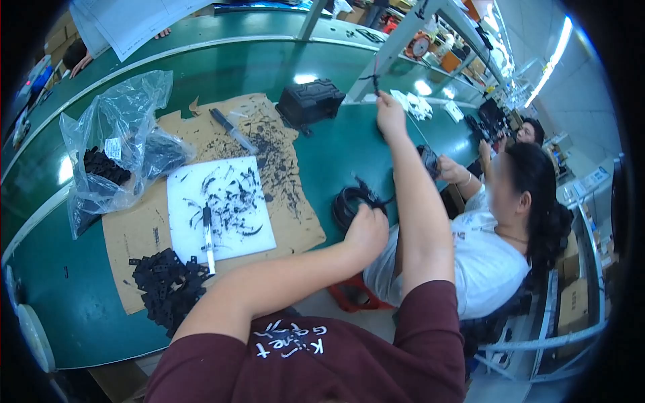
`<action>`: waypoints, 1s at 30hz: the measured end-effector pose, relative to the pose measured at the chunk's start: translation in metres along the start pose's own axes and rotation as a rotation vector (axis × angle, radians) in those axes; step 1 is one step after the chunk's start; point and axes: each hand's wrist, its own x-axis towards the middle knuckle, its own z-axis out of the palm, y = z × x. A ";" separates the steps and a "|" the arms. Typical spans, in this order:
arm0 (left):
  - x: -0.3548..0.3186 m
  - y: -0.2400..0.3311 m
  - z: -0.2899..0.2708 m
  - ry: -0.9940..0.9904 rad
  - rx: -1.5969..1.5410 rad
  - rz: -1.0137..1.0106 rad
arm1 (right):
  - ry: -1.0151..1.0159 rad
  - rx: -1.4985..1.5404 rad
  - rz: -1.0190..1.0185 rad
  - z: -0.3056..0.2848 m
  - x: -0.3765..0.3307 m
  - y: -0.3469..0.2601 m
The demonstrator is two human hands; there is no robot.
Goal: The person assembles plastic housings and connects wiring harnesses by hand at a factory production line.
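Observation:
My left hand (367, 236) is closed at the near edge of a coil of black cable (345, 209), its fingertips partly hidden behind the hand. Farther off and higher, my right hand (390, 115) is raised with the fingers pinched on a thin black cable end (376, 83) that points upward. To the left of the coil lies a brown cardboard sheet (306, 225) smeared with black bits. On it rest a white board (185, 232) with black marks and a black-and-white marker pen (208, 235).
A pile of small black parts (164, 285) lies near the table's front edge. Behind it slumps a clear plastic bag (121, 134) of black pieces. A black box (310, 102) stands at the back, beside a second pen (232, 131). On the right sits a co-worker (494, 258) handling dark parts.

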 end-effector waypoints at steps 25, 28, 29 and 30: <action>-0.413 -0.095 -0.170 0.617 0.247 -1.519 | -0.181 -0.107 -0.306 0.095 -0.002 -0.003; -0.411 -0.093 -0.164 0.564 0.238 -1.534 | -0.173 -0.125 -0.283 0.093 0.004 -0.001; -0.410 -0.093 -0.163 0.542 0.239 -1.537 | -0.199 -0.144 -0.242 0.092 0.004 -0.003; -0.407 -0.093 -0.162 0.547 0.235 -1.531 | -0.224 -0.164 -0.201 0.091 0.004 -0.006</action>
